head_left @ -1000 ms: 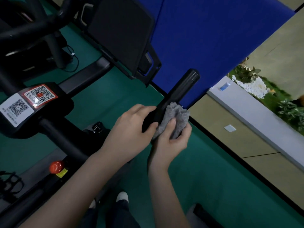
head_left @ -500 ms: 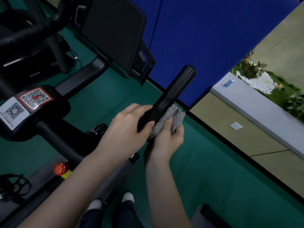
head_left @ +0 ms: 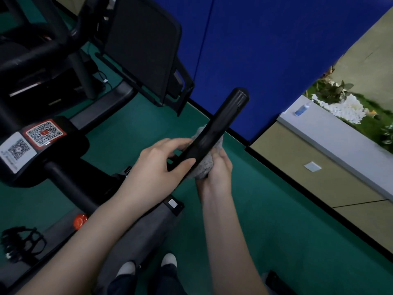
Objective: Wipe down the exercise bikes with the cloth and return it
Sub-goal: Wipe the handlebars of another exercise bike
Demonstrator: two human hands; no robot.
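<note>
Near the middle of the view, above the green floor (head_left: 276, 209), a black handlebar (head_left: 221, 120) of the exercise bike (head_left: 63, 182) is slanting up toward the blue padded wall (head_left: 265, 50). The left hand (head_left: 157, 167) is gripping the lower part of this bar. Its thumb (head_left: 185, 161) is lying across the near side, and its fingers are reaching round the far side, held close together.

The right hand (head_left: 219, 173) is holding a grey cloth (head_left: 204, 167) bunched against the underside of the bar, just beyond the left thumb. Its fingers are curling round the cloth and pressing it to the bar, though their tips are hiding behind the fabric. A little of the cloth is also peeking out on the far side of the bar, beside the left fingertips.

To the left, the bike's frame is carrying a red-bordered QR sticker (head_left: 43, 132) and a white QR sticker (head_left: 18, 149) side by side. A red knob (head_left: 79, 220) is showing lower on the frame, and a black caged pedal (head_left: 21, 241) is sitting at the left edge. A black console panel (head_left: 144, 43) is standing behind the bar.

At the right, a white ledge (head_left: 340, 135) is bearing a small blue bottle (head_left: 302, 109), with white flowers (head_left: 348, 108) lying just behind it. Two white-toed shoes (head_left: 170, 258) are showing at the bottom.
</note>
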